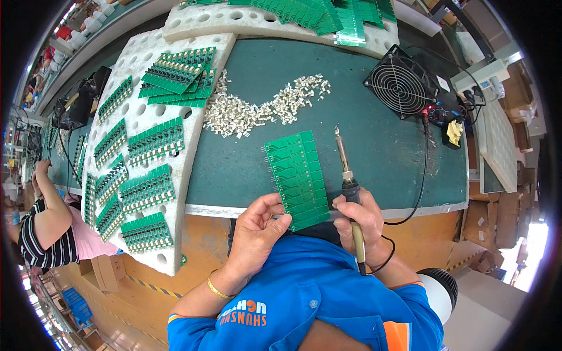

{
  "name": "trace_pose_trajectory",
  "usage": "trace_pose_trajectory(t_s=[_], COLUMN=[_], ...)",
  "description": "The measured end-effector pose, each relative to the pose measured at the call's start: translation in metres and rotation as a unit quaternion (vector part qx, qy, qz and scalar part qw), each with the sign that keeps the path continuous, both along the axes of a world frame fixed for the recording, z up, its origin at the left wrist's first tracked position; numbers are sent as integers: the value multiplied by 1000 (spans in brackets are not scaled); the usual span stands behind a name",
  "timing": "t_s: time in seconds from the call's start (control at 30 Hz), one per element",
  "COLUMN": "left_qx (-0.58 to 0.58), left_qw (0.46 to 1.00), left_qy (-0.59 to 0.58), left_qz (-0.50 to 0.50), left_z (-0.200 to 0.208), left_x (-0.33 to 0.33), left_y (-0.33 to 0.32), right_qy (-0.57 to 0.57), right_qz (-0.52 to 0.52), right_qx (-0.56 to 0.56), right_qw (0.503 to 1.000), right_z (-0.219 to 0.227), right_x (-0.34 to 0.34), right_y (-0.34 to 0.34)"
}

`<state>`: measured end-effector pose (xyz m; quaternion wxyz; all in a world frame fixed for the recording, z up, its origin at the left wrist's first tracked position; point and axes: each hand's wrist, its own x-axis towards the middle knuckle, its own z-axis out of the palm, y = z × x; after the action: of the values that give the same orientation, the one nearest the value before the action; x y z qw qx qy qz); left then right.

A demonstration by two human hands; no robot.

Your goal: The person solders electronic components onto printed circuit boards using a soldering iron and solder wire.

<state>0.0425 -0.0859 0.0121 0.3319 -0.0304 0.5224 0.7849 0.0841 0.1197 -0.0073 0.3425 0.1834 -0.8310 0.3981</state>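
Note:
My left hand (262, 225) pinches the lower left corner of a green circuit board panel (297, 178), scored into several narrow strips. Thin metal pins stick out along the panel's left edge. In my right hand (362, 217) is a soldering iron (349, 186), gripped by its handle with the tip pointing up and away from me. The tip stands to the right of the panel, apart from it. Beyond the panel, a heap of small white connectors (240, 114) spreads over the green work mat (257, 64).
A white foam sheet (181, 169) at left carries several populated boards (146, 187). Another foam sheet (228, 26) at the back holds stacked green boards (316, 14). At right are a fan (398, 88), a soldering station (442, 111) and the iron's cord (422, 181). A co-worker (50, 225) is at far left.

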Motion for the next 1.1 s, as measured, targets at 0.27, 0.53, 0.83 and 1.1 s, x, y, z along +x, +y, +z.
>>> trace_pose_trajectory(t_s=[0.27,0.53,0.83,1.1], left_qx=[-50,-52,-85,-290], left_qw=[996,996,995,937], left_qy=[67,68,45,154], left_qz=[15,15,-40,-117], left_z=[-6,-9,-10,3], left_x=[1,2,-4,-9], left_y=[1,-1,-4,-4], right_qy=[-55,-74,-62,-59], right_qz=[-7,-6,12,74], right_qx=[8,3,-1,-76], right_qw=[998,997,998,993], right_z=[2,1,2,-7], right_x=[2,3,3,3], right_y=[-1,-3,1,6])
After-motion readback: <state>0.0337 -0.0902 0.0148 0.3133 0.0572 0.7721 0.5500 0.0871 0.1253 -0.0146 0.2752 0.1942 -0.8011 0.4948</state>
